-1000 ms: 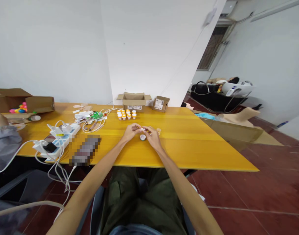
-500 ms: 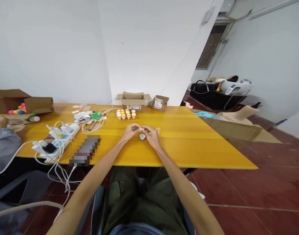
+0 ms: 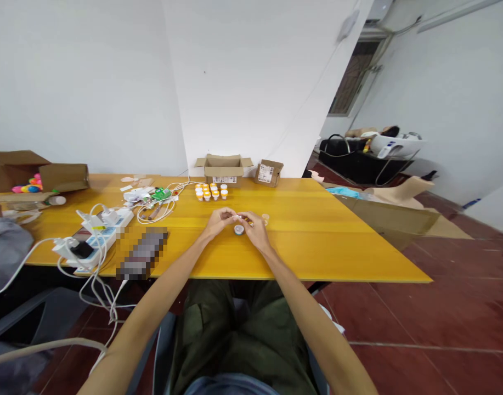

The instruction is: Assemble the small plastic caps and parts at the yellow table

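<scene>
My left hand [image 3: 220, 221] and my right hand [image 3: 254, 227] meet above the table, fingertips pinched together. Between them is a small pale white-pink piece [image 3: 237, 217], too small to make out in detail; both hands grip it. Just below the fingertips, a small round tub [image 3: 238, 230] with a whitish top and bluish side stands on the table. Beside my right hand sits a small clear cup [image 3: 265, 219], partly hidden by the fingers. Further back are several small tubs with white and orange tops [image 3: 211, 192], grouped in rows.
Behind the tubs stand an open cardboard box [image 3: 223, 169] and a smaller box [image 3: 269, 172]. To the left lie a power strip [image 3: 101, 241] with tangled white cables, a blurred-out phone [image 3: 144, 253] and loose packaging [image 3: 142, 195]. Another person's grey sleeve [image 3: 6, 249] reaches in at far left.
My hands keep pinching the small pale piece in nearly the same place. The view shifts very slightly. At far left, the other person's hand has moved mostly out of view.
</scene>
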`<state>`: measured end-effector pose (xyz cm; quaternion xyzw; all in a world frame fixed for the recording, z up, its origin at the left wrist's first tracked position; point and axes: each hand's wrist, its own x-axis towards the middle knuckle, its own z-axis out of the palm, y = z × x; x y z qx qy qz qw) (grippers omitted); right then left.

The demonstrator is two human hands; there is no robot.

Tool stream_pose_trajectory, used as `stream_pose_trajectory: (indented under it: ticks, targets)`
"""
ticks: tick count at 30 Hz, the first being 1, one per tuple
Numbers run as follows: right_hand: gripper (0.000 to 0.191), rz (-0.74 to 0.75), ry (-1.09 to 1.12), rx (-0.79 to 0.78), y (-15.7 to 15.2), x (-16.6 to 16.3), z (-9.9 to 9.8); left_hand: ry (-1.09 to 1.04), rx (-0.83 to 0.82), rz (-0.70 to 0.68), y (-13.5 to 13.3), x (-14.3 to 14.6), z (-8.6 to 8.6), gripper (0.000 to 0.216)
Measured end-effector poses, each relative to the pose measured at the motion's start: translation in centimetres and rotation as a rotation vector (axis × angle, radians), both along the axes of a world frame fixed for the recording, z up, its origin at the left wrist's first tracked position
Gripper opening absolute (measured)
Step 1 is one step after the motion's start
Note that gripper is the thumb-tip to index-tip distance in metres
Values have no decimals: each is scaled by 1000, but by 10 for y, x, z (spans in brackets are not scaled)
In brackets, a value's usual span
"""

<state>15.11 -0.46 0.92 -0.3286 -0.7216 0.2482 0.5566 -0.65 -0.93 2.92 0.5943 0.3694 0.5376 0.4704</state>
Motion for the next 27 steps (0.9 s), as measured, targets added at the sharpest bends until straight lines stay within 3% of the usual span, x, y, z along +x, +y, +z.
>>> stream_pose_trajectory:
  ticks: [18,27]
  targets:
    - [21,-34,-36,18,-2,0,3,21,-37,22,-3,4,2,42]
    - [27,-387,-195,58,1,32,-13,-27,-2,128,2,-2,0,31]
